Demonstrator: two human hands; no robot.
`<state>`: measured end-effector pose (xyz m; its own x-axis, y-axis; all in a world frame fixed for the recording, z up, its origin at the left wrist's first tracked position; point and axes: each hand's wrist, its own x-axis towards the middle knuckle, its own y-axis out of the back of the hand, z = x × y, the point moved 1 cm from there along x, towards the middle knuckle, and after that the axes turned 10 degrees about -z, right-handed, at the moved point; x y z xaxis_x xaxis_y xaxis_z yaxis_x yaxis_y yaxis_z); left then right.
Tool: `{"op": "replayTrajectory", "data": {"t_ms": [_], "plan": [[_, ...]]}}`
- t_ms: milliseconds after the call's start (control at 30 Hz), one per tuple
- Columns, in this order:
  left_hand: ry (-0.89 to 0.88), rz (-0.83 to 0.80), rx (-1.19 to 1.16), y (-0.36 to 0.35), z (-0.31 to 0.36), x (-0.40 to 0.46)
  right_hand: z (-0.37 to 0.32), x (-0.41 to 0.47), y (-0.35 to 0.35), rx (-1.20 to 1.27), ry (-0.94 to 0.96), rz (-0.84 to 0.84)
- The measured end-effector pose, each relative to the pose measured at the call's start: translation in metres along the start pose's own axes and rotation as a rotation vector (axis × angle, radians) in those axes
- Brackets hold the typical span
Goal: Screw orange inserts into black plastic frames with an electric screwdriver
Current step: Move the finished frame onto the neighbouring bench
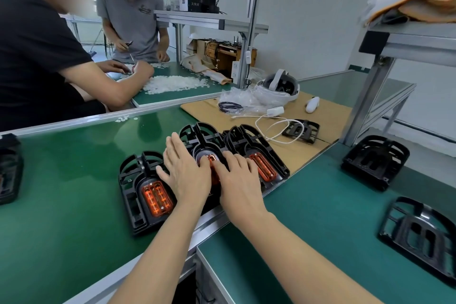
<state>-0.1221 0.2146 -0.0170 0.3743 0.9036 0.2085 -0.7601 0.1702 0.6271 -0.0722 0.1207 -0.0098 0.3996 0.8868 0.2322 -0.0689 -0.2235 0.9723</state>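
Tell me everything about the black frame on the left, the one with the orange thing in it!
The left black frame looks like hard, shiny plastic, with curved ribs and openings at its far end. It lies flat on the green mat, near the table's metal edge. A see-through orange insert with a grid pattern sits in its rounded pocket. The left hand lies flat beside it, its thumb over the frame's right rim.

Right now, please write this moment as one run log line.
step: seating orange insert in middle black frame | left hand: flat, pressing | right hand: flat, pressing | screwdriver: not in view
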Motion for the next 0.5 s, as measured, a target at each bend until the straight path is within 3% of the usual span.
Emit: {"op": "replayTrajectory", "data": {"t_ms": [367,500], "plan": [[-0.086,0.004,0.117,-0.007,-0.002,-0.026,0.012,-0.025,-0.005,0.069,0.038,-0.017],[-0.086,-0.012,0.131,-0.005,-0.001,-0.026,0.018,-0.031,0.001,0.162,0.073,0.061]]}}
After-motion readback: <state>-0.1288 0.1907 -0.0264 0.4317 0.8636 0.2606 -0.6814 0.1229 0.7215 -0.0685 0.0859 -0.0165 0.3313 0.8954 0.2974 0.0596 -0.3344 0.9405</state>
